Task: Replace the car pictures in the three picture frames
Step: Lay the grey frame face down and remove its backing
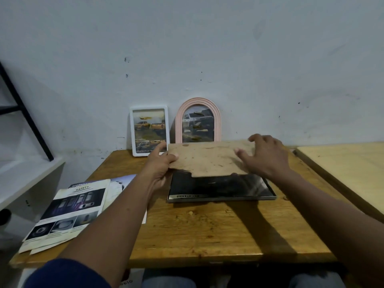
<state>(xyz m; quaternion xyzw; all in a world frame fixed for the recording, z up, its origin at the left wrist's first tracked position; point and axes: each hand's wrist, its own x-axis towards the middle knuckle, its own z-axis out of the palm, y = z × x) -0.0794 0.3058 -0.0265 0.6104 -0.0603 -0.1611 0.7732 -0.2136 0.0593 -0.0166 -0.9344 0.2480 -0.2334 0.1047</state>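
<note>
- While the grey frame (222,196) lies flat on the wooden worktop (207,229), you hold a brown backing board (209,157) over its far half, tilted so the near edge sits low and the far edge is raised.
- Your left hand (159,166) has its fingers closed on the board's left edge, thumb on top and the other fingers underneath.
- Your right hand (262,155) rests on the board's right end with its fingers spread and open, pressing on top instead of pinching; whether any finger curls under the edge cannot be told.
- The near part of the grey frame is uncovered and shows a dark picture (218,183) with a pale strip of lettering along its lower left.
- Behind the board, two more frames stand upright against the wall (207,59): a white rectangular frame (149,130) on the left and a pink arched frame (198,121) just beside it on the right.
- Each of these two shows a car picture; the white one holds orange trucks, the pink one a pale truck.
- To your left, a stack of car brochure pages (71,213) lies on the worktop corner, partly hanging over the edge; the top sheet reads "SAFETY".
- A second, paler table (349,163) stands just beside the worktop on the right.
</note>
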